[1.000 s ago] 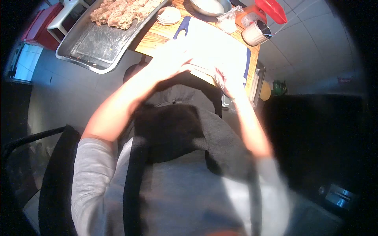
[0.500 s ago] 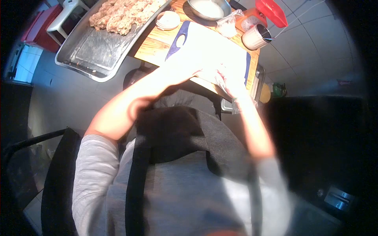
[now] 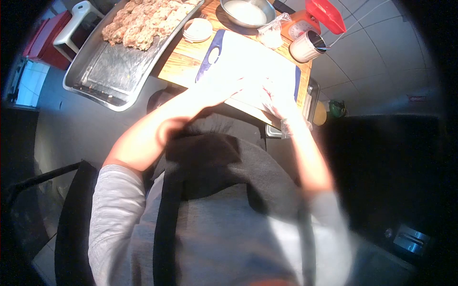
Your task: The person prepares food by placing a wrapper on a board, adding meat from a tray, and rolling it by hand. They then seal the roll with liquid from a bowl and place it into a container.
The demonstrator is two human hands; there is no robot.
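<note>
Over the near edge of the white cutting board (image 3: 257, 47) with blue ends, my left hand (image 3: 222, 88) reaches in from the left, bleached by strong light. Facing it from the right is my right hand (image 3: 278, 99), which wears a clear plastic glove bunched at the wrist. A small gap shows between the two hands. Glare hides the fingers of both, so I cannot make out whether anything is held. Beyond the board lies a crumpled clear plastic bag (image 3: 272, 34).
A metal tray (image 3: 112, 71) with a heap of ground-meat mixture (image 3: 143, 24) stands left. Behind the board are a stack of white discs (image 3: 197, 30), a metal bowl (image 3: 267, 19) of whitish contents, a red kitchen scale (image 3: 300, 24) and a cup (image 3: 305, 47). A white stool (image 3: 78, 26) stands farther left.
The table and its things sit slightly lower and farther left in view. Both hands stay near the board's front edge, with only slight movement.
</note>
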